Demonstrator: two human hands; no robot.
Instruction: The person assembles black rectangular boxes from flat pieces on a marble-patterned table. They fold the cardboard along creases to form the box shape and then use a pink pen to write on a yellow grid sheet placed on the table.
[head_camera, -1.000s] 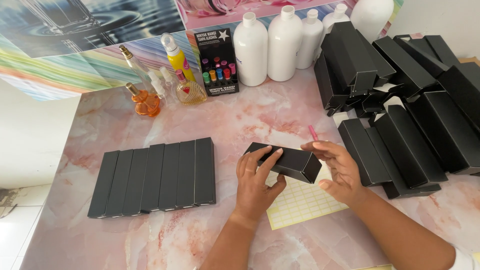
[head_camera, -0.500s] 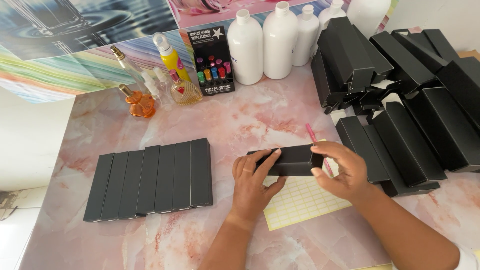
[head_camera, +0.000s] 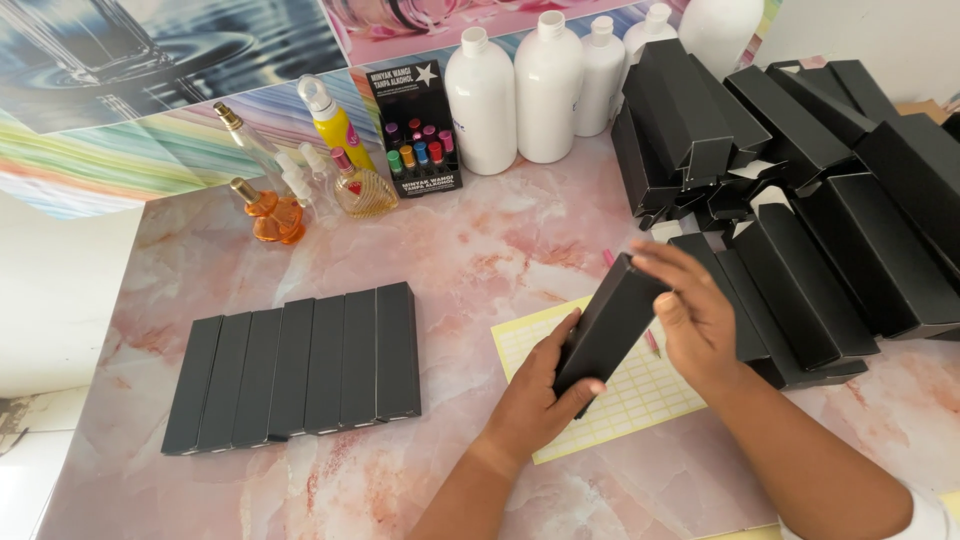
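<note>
A long black cardboard box (head_camera: 610, 325) is held tilted above a yellow sheet of small labels (head_camera: 640, 385). My left hand (head_camera: 540, 395) grips the box's lower end. My right hand (head_camera: 695, 315) closes over its upper end. To the left, several closed black boxes (head_camera: 300, 365) lie side by side in a neat row on the pink marble tabletop (head_camera: 480, 250). A loose heap of black boxes (head_camera: 800, 200) fills the right side, beside my right hand.
Along the back stand white plastic bottles (head_camera: 545, 90), a small black display of coloured vials (head_camera: 418, 140), a yellow spray bottle (head_camera: 330, 125) and glass perfume bottles (head_camera: 270, 210). A pink pen (head_camera: 610, 260) lies partly hidden behind the held box.
The held box has swung from lying level to tilted, with its far end raised to the right. My hands shifted to the right, uncovering more of the label sheet.
</note>
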